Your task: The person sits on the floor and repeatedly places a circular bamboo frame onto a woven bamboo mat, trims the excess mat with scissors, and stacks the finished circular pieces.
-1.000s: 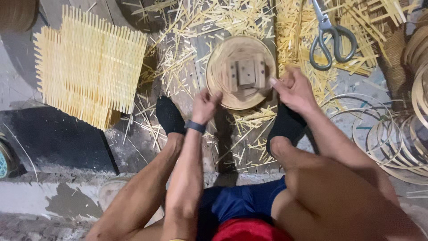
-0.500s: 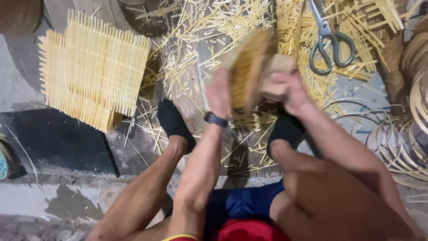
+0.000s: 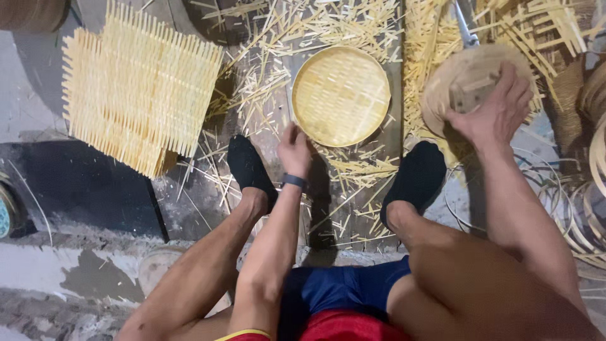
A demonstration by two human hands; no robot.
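So down by the black-socked feet the left hand (image 3: 294,149) rests with loosely curled fingers touching the near rim of the round woven bamboo tray (image 3: 341,95) on the floor (splinters everywhere), while further right the right hand (image 3: 499,108) grips a round wooden mould (image 3: 464,79) lifted over the scissors (image 3: 466,31).

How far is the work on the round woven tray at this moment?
Done: a round woven tray lies finished in shape on the floor, free of its mould. In hand: the left hand touches its near rim, and the right hand holds the round wooden mould off to the side. Left: a stack of square woven mats lies unshaped, with loose hoops nearby.
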